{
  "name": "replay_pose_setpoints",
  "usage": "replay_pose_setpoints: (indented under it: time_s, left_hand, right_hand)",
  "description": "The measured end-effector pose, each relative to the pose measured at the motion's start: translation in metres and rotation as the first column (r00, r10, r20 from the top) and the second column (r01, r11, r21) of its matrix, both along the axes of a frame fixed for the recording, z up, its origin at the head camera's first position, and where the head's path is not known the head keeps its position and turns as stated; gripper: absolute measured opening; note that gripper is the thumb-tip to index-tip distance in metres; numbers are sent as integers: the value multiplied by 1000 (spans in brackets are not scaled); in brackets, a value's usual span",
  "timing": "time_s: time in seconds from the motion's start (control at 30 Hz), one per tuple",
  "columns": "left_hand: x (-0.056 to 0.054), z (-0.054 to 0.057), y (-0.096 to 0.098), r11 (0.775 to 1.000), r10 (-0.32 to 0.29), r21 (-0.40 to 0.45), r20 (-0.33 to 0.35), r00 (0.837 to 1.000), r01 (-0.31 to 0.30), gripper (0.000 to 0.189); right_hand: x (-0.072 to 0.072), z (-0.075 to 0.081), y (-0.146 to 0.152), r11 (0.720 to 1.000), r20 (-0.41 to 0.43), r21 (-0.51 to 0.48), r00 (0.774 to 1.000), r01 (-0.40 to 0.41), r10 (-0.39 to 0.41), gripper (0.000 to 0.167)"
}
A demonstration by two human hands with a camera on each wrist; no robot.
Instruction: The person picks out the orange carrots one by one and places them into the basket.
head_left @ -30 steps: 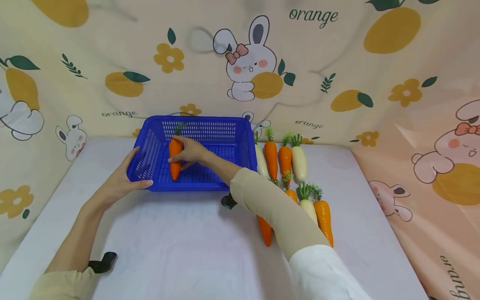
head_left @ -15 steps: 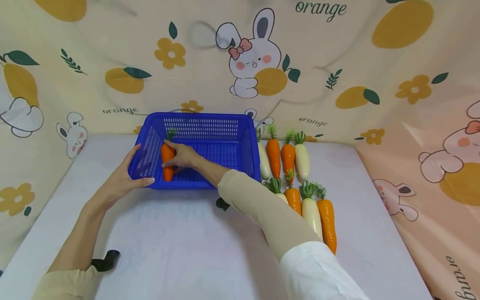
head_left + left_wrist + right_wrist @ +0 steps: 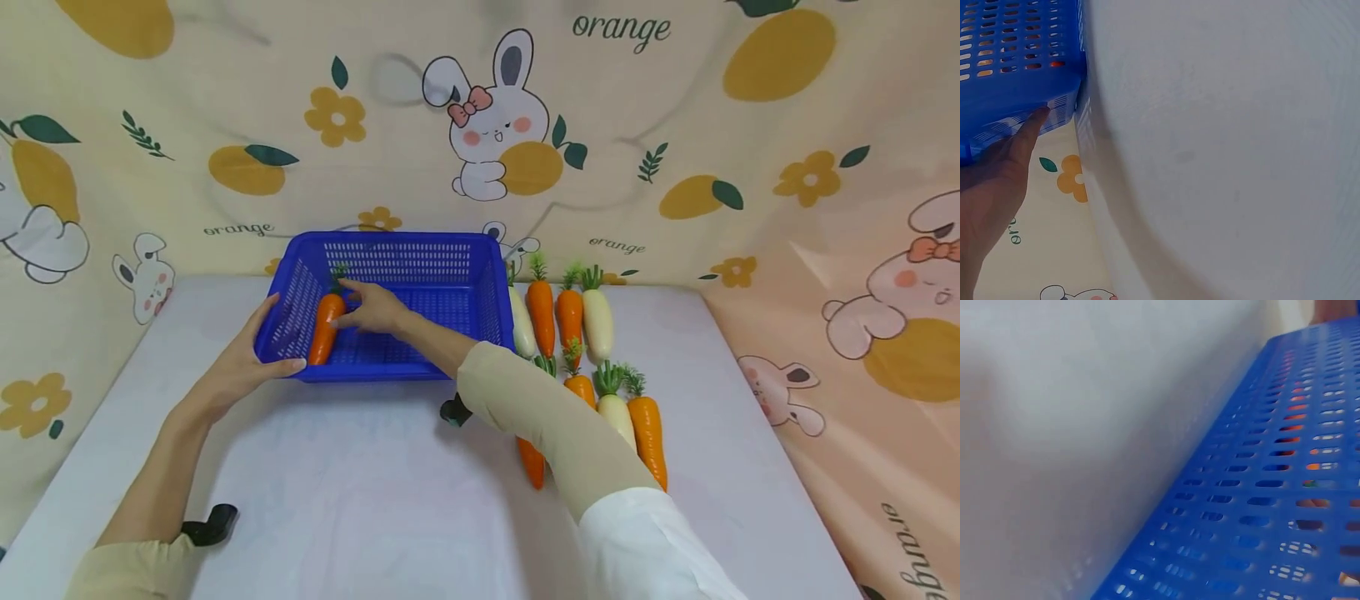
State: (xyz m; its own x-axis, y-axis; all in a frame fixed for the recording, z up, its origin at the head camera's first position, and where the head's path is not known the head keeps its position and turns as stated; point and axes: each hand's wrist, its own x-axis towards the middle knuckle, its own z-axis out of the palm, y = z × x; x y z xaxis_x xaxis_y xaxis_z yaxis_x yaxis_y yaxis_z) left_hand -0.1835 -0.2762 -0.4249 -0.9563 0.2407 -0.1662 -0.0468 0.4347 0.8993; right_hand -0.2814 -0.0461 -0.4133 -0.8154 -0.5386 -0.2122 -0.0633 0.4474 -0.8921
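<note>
A blue plastic basket [image 3: 405, 374] with slotted walls stands at the back of the table. An orange carrot [image 3: 326, 330] with a green leafy top lies inside its left end, slightly tilted, root toward the front. My right hand [image 3: 377, 308] is inside the basket just right of the carrot, fingers apart; the thumb is at the carrot's side and a fingertip is near its leaves. My left hand [image 3: 238, 364] rests against the basket's left front corner, thumb on the front rim. In the left wrist view its straight fingers [image 3: 1030, 132] lie along the outer wall.
Right of the basket lie several carrots [image 3: 542, 321] and white radishes [image 3: 597, 325] in two rows, partly hidden by the right sleeve [image 3: 555, 425]. A patterned cloth [image 3: 480, 108] hangs behind the white table [image 3: 360, 500].
My right hand has shifted the carrot left toward the basket's end wall and loosened its hold, and the carrot now lies tilted. My left hand has stayed on the basket corner.
</note>
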Motion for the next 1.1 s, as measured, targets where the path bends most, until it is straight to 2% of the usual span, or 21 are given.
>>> replay_pose_setpoints:
  time_s: [0.2, 0.37, 0.73, 0.93, 1.1]
  left_hand:
    - [2, -2, -2, 1000, 6, 0, 6, 1000, -6, 106]
    - [2, 0, -1, 1000, 18, -13, 5, 1000, -18, 105]
    - [2, -2, 3, 999, 35, 11, 11, 999, -35, 106]
    - [1, -1, 3, 999, 35, 1, 2, 999, -35, 104]
    - [2, -1, 1, 999, 34, 7, 3, 999, -34, 104]
  right_hand:
    - [15, 10, 15, 991, 33, -136, 999, 5, 0, 70]
    - [28, 24, 37, 973, 3, -229, 1000, -17, 18, 58]
    - [50, 45, 97, 973, -82, -226, 996, -42, 24, 50]
    - [60, 45, 133, 977, -131, -212, 991, -5, -24, 49]
    - [71, 46, 163, 970, -116, -240, 990, 46, -76, 48]
